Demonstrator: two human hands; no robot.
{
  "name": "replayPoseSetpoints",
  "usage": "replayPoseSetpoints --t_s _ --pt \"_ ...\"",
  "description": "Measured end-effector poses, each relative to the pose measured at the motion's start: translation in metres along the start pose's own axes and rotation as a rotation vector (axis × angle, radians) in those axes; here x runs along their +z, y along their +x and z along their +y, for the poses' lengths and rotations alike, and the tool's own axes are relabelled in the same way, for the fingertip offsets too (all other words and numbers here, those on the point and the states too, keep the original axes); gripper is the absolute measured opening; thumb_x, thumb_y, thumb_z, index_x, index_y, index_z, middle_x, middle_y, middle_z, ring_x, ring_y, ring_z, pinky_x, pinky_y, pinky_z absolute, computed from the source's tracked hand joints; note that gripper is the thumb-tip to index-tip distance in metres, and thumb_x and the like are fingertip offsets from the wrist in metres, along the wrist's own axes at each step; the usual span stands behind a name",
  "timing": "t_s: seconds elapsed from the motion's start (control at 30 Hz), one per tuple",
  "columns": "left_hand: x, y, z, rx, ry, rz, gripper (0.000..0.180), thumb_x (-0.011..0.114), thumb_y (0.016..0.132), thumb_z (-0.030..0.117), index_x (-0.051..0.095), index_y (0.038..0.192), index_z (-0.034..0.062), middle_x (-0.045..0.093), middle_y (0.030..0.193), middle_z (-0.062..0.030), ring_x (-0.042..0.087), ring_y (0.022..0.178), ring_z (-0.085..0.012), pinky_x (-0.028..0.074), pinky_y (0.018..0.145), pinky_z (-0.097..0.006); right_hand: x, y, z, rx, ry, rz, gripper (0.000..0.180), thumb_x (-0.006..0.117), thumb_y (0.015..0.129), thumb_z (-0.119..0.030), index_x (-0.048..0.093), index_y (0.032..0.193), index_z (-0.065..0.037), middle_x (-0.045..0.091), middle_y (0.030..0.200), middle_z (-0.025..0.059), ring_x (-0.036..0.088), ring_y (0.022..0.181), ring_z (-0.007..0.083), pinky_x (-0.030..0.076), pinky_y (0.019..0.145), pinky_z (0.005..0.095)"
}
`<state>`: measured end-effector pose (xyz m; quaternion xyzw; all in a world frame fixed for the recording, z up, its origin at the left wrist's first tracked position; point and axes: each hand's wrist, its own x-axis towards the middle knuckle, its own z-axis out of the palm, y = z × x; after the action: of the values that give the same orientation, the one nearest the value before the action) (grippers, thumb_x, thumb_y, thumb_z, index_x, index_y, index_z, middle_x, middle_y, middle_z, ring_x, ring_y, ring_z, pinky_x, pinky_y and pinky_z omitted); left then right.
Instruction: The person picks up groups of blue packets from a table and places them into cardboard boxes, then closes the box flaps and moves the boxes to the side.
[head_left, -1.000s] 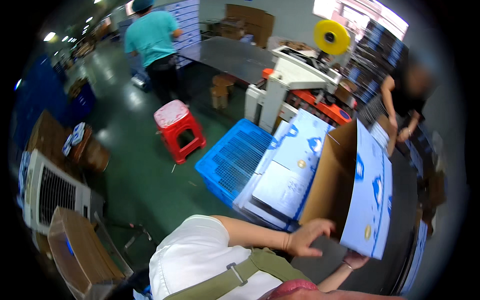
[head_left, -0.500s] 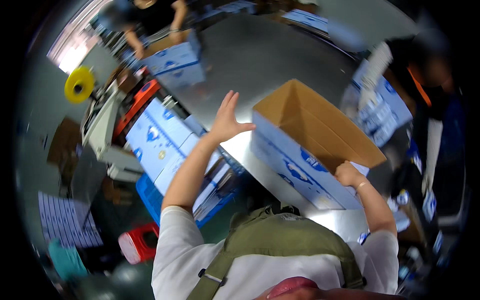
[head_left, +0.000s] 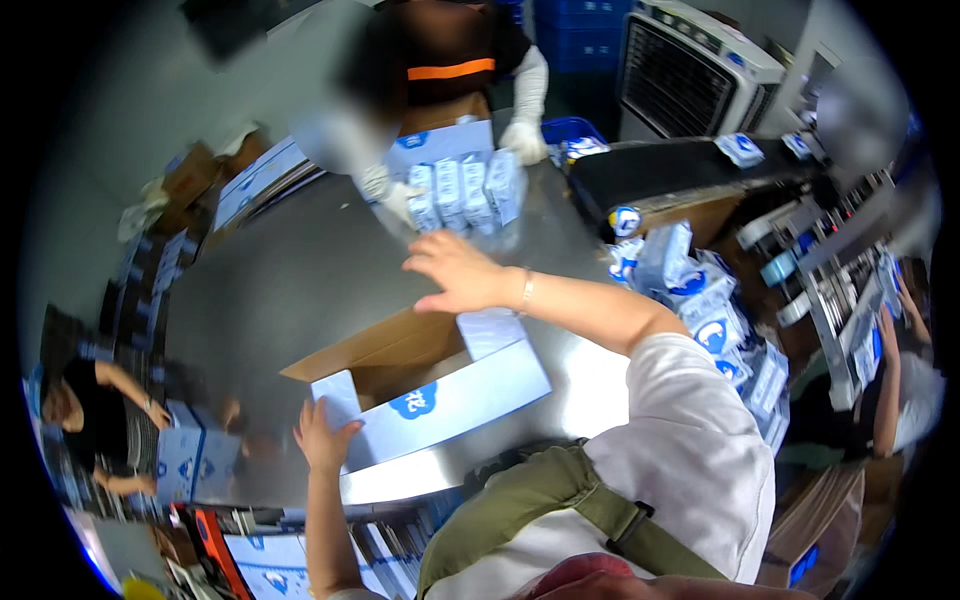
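Observation:
In front of me on the metal table stands a blue-and-white cardboard box (head_left: 455, 405), its brown inside visible and its end flaps folded out. My left hand (head_left: 325, 440) grips the box's left end, thumb against the near side and fingers at the flap. Above the far right corner of the box is my right hand (head_left: 458, 272), open, fingers spread and nothing in them. Just beyond its fingertips, a row of blue-and-white packets (head_left: 465, 195) stands between a co-worker's white-gloved hands (head_left: 525, 142).
Loose packets (head_left: 700, 300) are piled to the right, below a black conveyor belt (head_left: 670, 175). Flattened cartons (head_left: 262, 180) lie at the far left of the metal table (head_left: 250, 290). Another person handles a blue box (head_left: 190, 455) at the left. Stacked cartons (head_left: 270, 560) stand near my left forearm.
My view has swung to the right. The box now lies crosswise before me. My left hand has come onto its left end; my right hand has let go and reaches over the far side.

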<state>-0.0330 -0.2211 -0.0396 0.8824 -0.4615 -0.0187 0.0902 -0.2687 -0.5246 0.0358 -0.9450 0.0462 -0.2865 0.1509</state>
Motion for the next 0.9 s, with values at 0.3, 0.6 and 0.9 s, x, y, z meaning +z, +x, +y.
replayPoseSetpoints --t_s 0.3,0.6,0.9 --pt "0.092 -0.084 -0.067 -0.612 -1.535 0.591 0.056 0.045 0.092 0.044 0.042 0.13 0.0024 0.051 0.12 -0.0144 0.046 0.115 -0.0281 0.036 0.099 -0.043 0.036 -0.161 -0.072 0.14 -0.005 -0.37 0.079 0.056 0.082 -0.049 0.025 0.143 -0.011 0.018 0.149 0.0187 0.014 0.139 0.035 0.01 0.112 0.0497" --pt "0.172 -0.051 0.089 -0.217 -1.443 -0.28 0.057 0.055 0.086 0.008 0.029 0.136 0.0039 0.044 0.128 -0.0138 0.045 0.117 -0.0197 0.039 0.094 -0.032 0.037 -0.227 -0.028 0.422 0.069 0.107 0.063 0.046 0.091 -0.034 0.024 0.144 -0.01 0.017 0.15 0.0159 0.014 0.139 0.0319 0.011 0.112 0.0457" --pt "0.011 0.006 0.16 0.524 -1.103 -0.436 0.045 0.051 0.081 -0.005 0.044 0.125 -0.0034 0.058 0.112 -0.0118 0.056 0.103 -0.0185 0.043 0.09 -0.03 0.119 -0.15 -0.101 1.043 0.94 0.764 0.078 0.049 0.088 -0.046 0.022 0.138 0.008 0.028 0.142 0.027 0.026 0.134 0.0343 0.019 0.11 0.035"
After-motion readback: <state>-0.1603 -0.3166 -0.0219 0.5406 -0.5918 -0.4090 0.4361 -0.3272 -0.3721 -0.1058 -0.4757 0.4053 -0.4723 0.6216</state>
